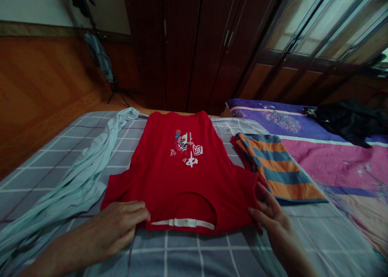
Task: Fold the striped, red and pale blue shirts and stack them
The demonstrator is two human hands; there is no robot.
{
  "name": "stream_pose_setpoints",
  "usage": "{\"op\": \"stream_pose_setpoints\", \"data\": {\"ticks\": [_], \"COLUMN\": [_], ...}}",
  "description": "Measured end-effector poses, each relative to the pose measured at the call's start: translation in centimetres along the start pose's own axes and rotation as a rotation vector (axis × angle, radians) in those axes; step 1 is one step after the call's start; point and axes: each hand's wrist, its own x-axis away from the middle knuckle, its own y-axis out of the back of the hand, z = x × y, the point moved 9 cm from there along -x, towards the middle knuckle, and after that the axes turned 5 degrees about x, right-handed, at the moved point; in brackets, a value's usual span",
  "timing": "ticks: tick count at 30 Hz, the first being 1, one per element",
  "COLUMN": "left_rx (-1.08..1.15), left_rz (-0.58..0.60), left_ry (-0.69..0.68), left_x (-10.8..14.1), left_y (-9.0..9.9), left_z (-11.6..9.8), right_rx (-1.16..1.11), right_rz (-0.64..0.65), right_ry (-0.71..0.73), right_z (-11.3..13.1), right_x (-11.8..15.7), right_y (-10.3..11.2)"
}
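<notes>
A red T-shirt (182, 180) lies face up on the bed, its neckline toward me and its hem at the far side. White lettering and a printed picture show on its front. My left hand (121, 224) pinches the shirt's shoulder edge, left of the collar. At the right sleeve, my right hand (269, 212) grips the fabric between thumb and fingers. Just beyond that hand is a folded orange and grey striped garment (285, 170), with red cloth at its left side.
A crumpled pale blue-green cloth (87, 168) stretches along the left of the grey checked bed (169, 261). To the right are a purple and pink bedspread (315, 152) and a black garment (348, 117). Behind stand a dark wardrobe (182, 47) and a coat stand (113, 85).
</notes>
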Motion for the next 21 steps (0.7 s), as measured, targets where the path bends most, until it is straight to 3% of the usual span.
{"op": "stream_pose_setpoints", "data": {"ticks": [3,6,8,11,14,18,21], "left_rx": [0.121,0.186,0.123,-0.115,-0.228,-0.136,0.07], "left_rz": [0.104,0.132,0.014,-0.255,-0.361,-0.444,-0.516], "left_ry": [0.01,0.065,0.124,0.212,0.241,0.31,0.393], "left_x": [0.5,0.1,-0.7,-1.3,-1.3,-0.8,-1.5], "left_y": [-0.6,-0.5,0.3,1.9,1.9,2.5,3.8], "left_z": [-0.3,0.9,2.9,6.5,8.7,10.3,12.6], "right_rx": [0.06,0.075,0.099,0.201,0.342,0.658,0.908], "right_rz": [0.004,-0.015,-0.038,-0.113,-0.21,-0.217,-0.177], "right_ry": [-0.02,0.021,0.058,0.133,0.233,0.314,0.367], "right_z": [-1.8,-2.8,-3.0,-2.6,-1.4,0.7,4.2], "right_x": [0.9,0.8,0.1,-1.3,-2.5,-3.3,-3.2], "right_y": [0.4,1.2,1.7,2.6,3.3,3.0,1.8]}}
